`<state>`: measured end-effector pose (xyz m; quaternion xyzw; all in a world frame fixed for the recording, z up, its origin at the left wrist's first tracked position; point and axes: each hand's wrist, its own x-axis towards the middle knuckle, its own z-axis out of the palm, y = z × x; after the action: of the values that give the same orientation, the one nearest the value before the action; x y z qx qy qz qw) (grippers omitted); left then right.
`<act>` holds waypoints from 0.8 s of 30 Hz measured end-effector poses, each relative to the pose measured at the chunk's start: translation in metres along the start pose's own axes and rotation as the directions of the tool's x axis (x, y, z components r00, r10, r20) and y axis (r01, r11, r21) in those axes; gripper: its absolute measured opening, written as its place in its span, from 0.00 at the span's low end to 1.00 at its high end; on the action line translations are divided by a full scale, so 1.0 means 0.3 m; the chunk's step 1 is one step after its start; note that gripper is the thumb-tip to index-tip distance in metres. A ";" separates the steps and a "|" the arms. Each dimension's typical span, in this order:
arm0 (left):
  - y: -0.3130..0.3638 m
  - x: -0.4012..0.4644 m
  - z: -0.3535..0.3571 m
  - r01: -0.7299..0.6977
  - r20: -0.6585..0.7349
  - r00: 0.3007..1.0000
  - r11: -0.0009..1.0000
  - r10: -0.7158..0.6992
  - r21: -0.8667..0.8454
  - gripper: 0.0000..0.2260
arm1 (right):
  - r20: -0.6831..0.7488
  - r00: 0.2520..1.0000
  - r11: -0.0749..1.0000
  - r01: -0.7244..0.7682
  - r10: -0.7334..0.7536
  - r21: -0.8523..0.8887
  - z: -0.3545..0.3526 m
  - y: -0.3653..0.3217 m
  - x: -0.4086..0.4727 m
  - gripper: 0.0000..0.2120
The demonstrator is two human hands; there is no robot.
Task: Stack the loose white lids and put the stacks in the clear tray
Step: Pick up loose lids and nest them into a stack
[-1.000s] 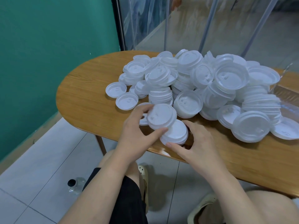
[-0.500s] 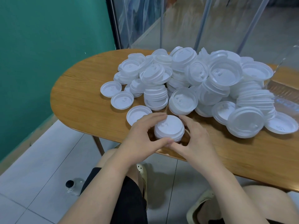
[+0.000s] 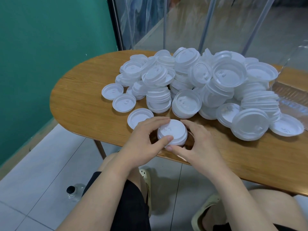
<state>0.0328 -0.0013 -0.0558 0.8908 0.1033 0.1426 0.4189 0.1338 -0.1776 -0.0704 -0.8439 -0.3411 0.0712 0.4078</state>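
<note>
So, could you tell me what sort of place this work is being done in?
Probably an informal indoor work corner, not a factory line: an oval wooden table heaped with white lids, a green wall, clear plastic curtain strips, a tiled floor with a bottle on it.

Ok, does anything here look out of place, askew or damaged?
Nothing looks damaged. The lid pile is a jumble, with several lids tilted on edge. A small bottle lies on the floor by the person's leg. Both hands, left hand and right hand, hold a neat small stack.
</note>
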 end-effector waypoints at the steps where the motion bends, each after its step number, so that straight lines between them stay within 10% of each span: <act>1: 0.000 -0.002 -0.001 -0.001 -0.006 1.000 1.000 0.002 0.002 0.24 | -0.003 1.000 1.000 0.012 -0.012 -0.006 -0.002 -0.002 -0.002 0.38; 8: -0.029 0.007 -0.033 0.049 -0.380 0.925 0.997 -0.020 0.066 0.14 | 0.001 1.000 1.000 -0.001 0.001 -0.024 -0.010 -0.004 -0.002 0.35; 15: -0.092 0.014 -0.036 0.170 -0.341 0.939 0.931 -0.053 0.323 0.03 | 0.005 1.000 0.999 -0.009 0.009 -0.033 -0.008 -0.012 -0.002 0.37; 24: -0.028 -0.001 -0.052 0.128 -0.382 0.903 0.973 -0.195 -0.195 0.07 | 0.001 1.000 1.000 -0.018 0.018 0.005 -0.010 -0.026 -0.007 0.27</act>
<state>0.0266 0.0152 -0.0530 0.7935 0.2478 0.2938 0.4718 0.1293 -0.1775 -0.0631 -0.8461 -0.3333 0.0760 0.4091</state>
